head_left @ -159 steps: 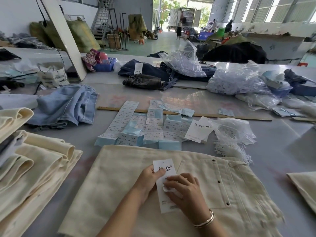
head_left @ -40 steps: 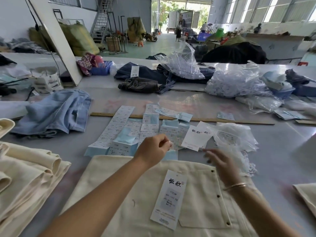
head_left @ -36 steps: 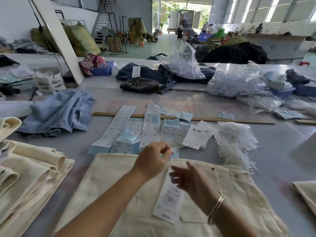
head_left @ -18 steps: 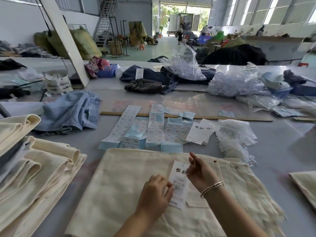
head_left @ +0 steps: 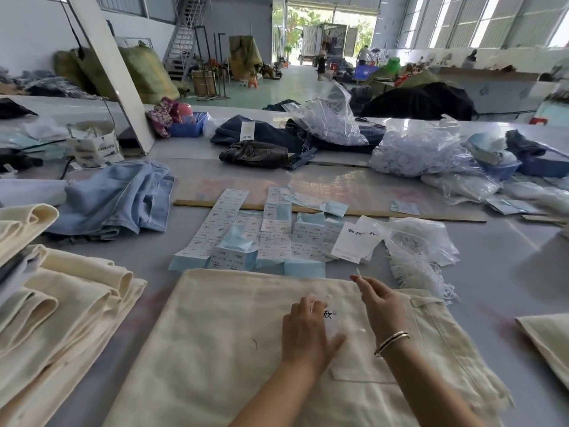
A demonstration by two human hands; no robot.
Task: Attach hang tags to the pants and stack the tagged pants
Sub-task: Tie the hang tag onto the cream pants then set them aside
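Grey table (head_left: 498, 272), cream pants (head_left: 215, 349), hang tag (head_left: 334, 318) printed 欣

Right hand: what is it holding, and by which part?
The right hand pinches a thin white plastic tag string by its lower end, between thumb and forefinger, above the cream folded pants; the upper end sticks up free.

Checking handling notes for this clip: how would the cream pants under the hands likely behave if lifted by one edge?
The cream pants would probably flop and drape; the pile of folded cream pants shows soft rolled folds. Their frayed hem might snag or shed.
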